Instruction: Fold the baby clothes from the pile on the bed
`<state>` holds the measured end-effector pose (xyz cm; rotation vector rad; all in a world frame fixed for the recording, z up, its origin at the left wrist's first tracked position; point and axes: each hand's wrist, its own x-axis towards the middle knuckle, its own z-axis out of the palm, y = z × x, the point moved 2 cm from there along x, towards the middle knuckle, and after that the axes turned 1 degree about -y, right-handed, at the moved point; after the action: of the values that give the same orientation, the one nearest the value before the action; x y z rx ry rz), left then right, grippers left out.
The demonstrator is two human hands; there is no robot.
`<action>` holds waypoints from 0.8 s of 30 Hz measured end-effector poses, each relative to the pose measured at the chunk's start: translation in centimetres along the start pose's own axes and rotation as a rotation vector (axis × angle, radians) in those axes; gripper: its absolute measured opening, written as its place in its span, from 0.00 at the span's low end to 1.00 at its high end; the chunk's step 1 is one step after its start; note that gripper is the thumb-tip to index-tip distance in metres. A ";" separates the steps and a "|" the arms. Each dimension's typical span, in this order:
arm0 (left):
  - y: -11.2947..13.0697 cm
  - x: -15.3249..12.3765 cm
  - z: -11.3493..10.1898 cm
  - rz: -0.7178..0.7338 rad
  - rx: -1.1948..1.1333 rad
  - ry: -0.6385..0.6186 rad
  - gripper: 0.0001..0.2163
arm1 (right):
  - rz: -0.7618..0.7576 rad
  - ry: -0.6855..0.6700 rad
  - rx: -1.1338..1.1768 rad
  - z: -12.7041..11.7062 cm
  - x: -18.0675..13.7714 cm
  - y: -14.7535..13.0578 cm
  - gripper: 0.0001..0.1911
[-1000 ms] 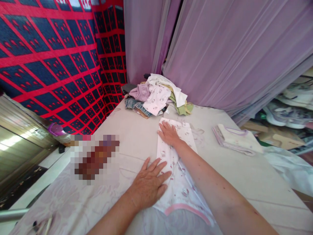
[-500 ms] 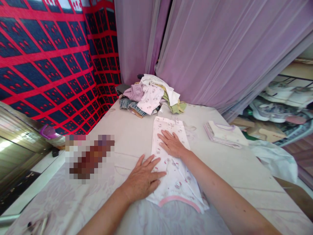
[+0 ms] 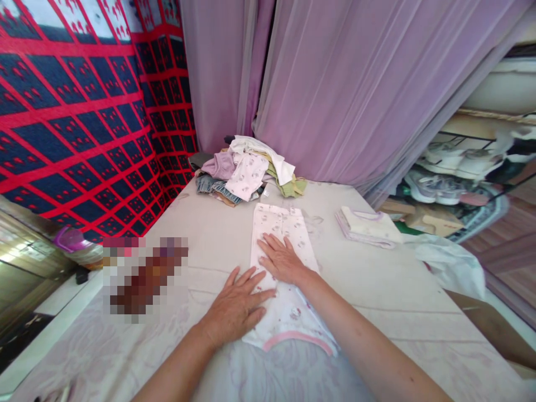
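A white children's shirt [image 3: 293, 324] with small printed figures and a pink neckline lies flat on the bed-like surface [image 3: 218, 251], its neck end toward me. It looks folded inward along its sides. My left hand [image 3: 237, 301] rests on its left edge, fingers spread. Farther up, my right hand [image 3: 282, 258] lies flat on the middle of the cloth with its fingers apart. Both palms press on the fabric, and neither hand grips it. Part of the shirt is hidden under my hands and right forearm.
A heap of clothes [image 3: 247, 167] sits at the far end. Folded garments [image 3: 368, 226] with purple trim lie to the right. Purple curtains [image 3: 335, 84] hang behind, and a red-and-navy patterned cloth [image 3: 84, 111] on the left. Shoes [image 3: 435, 187] stand on a rack at right. A blurred-out object [image 3: 146, 279] lies left.
My right hand has slid slightly toward me along the shirt. My left hand stays at the left edge. The whole view has shifted a little.
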<state>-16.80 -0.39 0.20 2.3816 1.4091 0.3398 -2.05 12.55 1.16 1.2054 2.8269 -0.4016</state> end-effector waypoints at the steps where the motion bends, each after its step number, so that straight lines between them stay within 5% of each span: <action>1: 0.0 0.0 0.0 0.001 -0.005 -0.002 0.22 | 0.014 0.022 0.003 -0.1 -0.3 0.1 0.32; 10: -0.3 0.0 -0.2 0.011 -0.036 -0.002 0.17 | 0.027 -0.020 0.021 0.4 -2.5 0.5 0.32; 16: -0.4 -0.1 -0.6 -0.034 -0.075 0.065 0.17 | 0.132 0.134 0.024 -0.2 -5.5 1.7 0.29; 24: -0.6 0.4 -0.5 -0.051 -0.038 0.011 0.16 | 0.165 0.069 0.089 0.7 -7.9 2.1 0.29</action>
<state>-17.31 0.29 0.41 2.3129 1.4519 0.3633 4.94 8.22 1.14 1.4844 2.7646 -0.4906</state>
